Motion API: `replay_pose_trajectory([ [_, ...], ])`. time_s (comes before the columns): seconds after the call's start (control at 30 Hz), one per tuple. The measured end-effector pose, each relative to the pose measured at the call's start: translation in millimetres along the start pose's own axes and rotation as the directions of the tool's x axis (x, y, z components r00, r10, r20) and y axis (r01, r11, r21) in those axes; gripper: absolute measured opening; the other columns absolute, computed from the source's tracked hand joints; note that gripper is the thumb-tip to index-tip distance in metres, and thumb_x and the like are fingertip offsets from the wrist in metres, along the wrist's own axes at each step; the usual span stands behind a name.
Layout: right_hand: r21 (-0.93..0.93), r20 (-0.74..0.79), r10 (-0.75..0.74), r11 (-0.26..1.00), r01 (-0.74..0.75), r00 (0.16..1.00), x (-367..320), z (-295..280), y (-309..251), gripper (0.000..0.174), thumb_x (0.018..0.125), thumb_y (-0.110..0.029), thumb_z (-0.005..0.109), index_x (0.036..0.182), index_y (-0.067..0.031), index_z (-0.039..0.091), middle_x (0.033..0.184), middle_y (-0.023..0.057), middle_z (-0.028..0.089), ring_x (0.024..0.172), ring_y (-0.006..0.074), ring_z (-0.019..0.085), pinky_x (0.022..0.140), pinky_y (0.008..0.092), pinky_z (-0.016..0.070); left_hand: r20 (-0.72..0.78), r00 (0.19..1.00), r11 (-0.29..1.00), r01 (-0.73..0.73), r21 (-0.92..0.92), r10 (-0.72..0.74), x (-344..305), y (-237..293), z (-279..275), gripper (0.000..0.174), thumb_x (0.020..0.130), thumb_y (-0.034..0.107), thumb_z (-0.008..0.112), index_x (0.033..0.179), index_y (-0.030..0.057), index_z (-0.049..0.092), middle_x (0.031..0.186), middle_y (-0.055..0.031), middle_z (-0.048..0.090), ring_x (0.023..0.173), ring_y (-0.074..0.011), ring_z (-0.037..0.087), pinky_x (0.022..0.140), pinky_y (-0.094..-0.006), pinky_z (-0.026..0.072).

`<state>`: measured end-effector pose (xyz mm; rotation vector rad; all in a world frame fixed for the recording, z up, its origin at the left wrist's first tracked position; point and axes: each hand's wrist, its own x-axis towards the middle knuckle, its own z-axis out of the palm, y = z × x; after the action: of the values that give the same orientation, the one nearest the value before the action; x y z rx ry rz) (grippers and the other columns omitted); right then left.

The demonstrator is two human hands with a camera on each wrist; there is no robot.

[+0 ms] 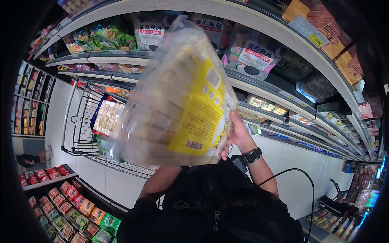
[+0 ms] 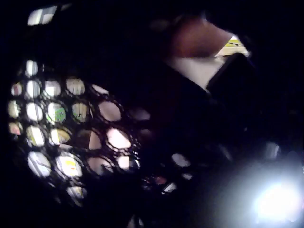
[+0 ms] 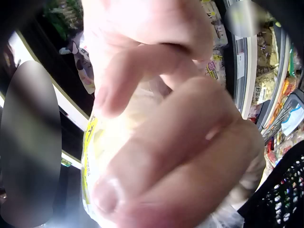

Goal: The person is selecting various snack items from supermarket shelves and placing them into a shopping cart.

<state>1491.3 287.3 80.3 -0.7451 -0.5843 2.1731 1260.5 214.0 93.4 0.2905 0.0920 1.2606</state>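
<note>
A large clear plastic bag of pale, ridged food (image 1: 162,109) with a yellow printed label is raised before my chest in the head view. My right hand (image 1: 239,135) grips its lower right edge, a dark band on that wrist. The right wrist view shows the fingers (image 3: 175,147) curled close around the pale bag (image 3: 118,133), its yellow edge to the left. My left forearm (image 1: 162,180) reaches up under the bag's lower edge, and the hand itself is hidden behind it. The left wrist view is mostly dark, with mesh fabric (image 2: 71,128) over much of it.
A wire shopping cart (image 1: 83,117) stands to the left, holding a pack of pale food (image 1: 109,117). Shelves in front carry white-and-red labelled bags (image 1: 255,56) and green packs (image 1: 107,38). At lower left is a display of small colourful packets (image 1: 69,210). A black cable (image 1: 302,172) loops at right.
</note>
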Motion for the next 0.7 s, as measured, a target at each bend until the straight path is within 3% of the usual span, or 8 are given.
replay_pose_trajectory([
  [0.1,0.036,-0.186,-0.113,0.992,0.122,0.976,-7,-1,-20,0.052,0.088,-0.032,0.058,0.125,0.0011,0.043,0.112,0.0120,0.059,0.096,0.0198,0.061,0.082,0.0320,0.0514,-0.060,0.998,0.999,-0.025,0.021,0.026,-5,13,-7,0.069,0.090,0.056,0.037,0.136,0.0049,0.033,0.132,-0.0119,0.044,0.119,-0.0246,0.044,0.100,-0.0415,0.0358],
  [0.17,0.006,-0.141,-0.173,0.984,0.176,0.975,-17,2,-44,0.043,0.089,-0.027,0.056,0.122,0.0002,0.047,0.113,0.0112,0.060,0.098,0.0201,0.061,0.083,0.0325,0.0510,-0.092,0.995,0.998,-0.041,0.041,0.044,-8,21,-12,0.073,0.088,0.059,0.037,0.137,0.0051,0.033,0.134,-0.0124,0.042,0.121,-0.0255,0.043,0.102,-0.0422,0.0338],
  [0.27,-0.389,-0.199,-0.345,0.887,0.250,0.917,-26,-3,-61,0.038,0.089,-0.019,0.055,0.120,0.0017,0.047,0.108,0.0133,0.060,0.093,0.0176,0.062,0.080,0.0296,0.0514,-0.147,0.987,0.997,-0.048,0.067,0.058,-12,28,-19,0.079,0.086,0.065,0.037,0.137,0.0053,0.032,0.136,-0.0130,0.040,0.125,-0.0269,0.040,0.105,-0.0432,0.0308],
  [0.4,-0.314,-0.236,-0.328,0.917,0.247,0.915,-26,-10,-59,0.036,0.088,-0.019,0.059,0.115,0.0022,0.049,0.103,0.0104,0.061,0.091,0.0156,0.061,0.078,0.0277,0.0507,-0.342,0.919,0.944,-0.083,0.320,0.197,-31,17,-28,0.090,0.079,0.072,0.041,0.140,0.0074,0.027,0.139,-0.0119,0.037,0.126,-0.0288,0.038,0.103,-0.0476,0.0327],
  [0.5,-0.212,-0.235,-0.332,0.935,0.285,0.913,-24,-8,-54,0.035,0.090,-0.021,0.056,0.116,0.0014,0.049,0.103,0.0090,0.061,0.092,0.0145,0.060,0.079,0.0276,0.0496,-0.083,0.952,0.955,-0.287,0.078,0.293,-22,-6,-17,0.095,0.076,0.071,0.048,0.142,0.0081,0.023,0.143,-0.0108,0.032,0.129,-0.0285,0.033,0.105,-0.0478,0.0295],
  [0.57,-0.222,-0.303,-0.408,0.909,0.352,0.861,-22,-6,-46,0.036,0.092,-0.025,0.052,0.115,0.0026,0.049,0.107,0.0113,0.060,0.093,0.0153,0.061,0.079,0.0271,0.0505,0.030,0.939,0.937,-0.343,0.058,0.342,-8,-32,-12,0.088,0.077,0.055,0.062,0.141,0.0078,0.024,0.144,-0.0096,0.029,0.131,-0.0277,0.030,0.106,-0.0482,0.0268],
  [0.63,-0.274,-0.259,-0.398,0.904,0.329,0.880,-29,-1,-41,0.041,0.092,-0.026,0.052,0.120,0.0034,0.047,0.115,0.0138,0.057,0.102,0.0185,0.058,0.089,0.0319,0.0464,-0.358,0.825,0.769,-0.136,0.625,0.437,-4,-48,-12,0.076,0.076,0.027,0.072,0.136,0.0047,0.031,0.131,-0.0111,0.043,0.121,-0.0250,0.043,0.100,-0.0411,0.0362],
  [0.7,-0.328,0.004,-0.331,0.891,0.314,0.944,-36,-11,-43,0.046,0.090,-0.024,0.054,0.127,0.0020,0.042,0.122,0.0160,0.053,0.112,0.0221,0.052,0.100,0.0368,0.0374,-0.375,0.831,0.791,-0.121,0.599,0.411,-7,-24,-9,0.071,0.075,0.018,0.070,0.133,0.0026,0.033,0.126,-0.0116,0.047,0.116,-0.0239,0.047,0.098,-0.0392,0.0391],
])
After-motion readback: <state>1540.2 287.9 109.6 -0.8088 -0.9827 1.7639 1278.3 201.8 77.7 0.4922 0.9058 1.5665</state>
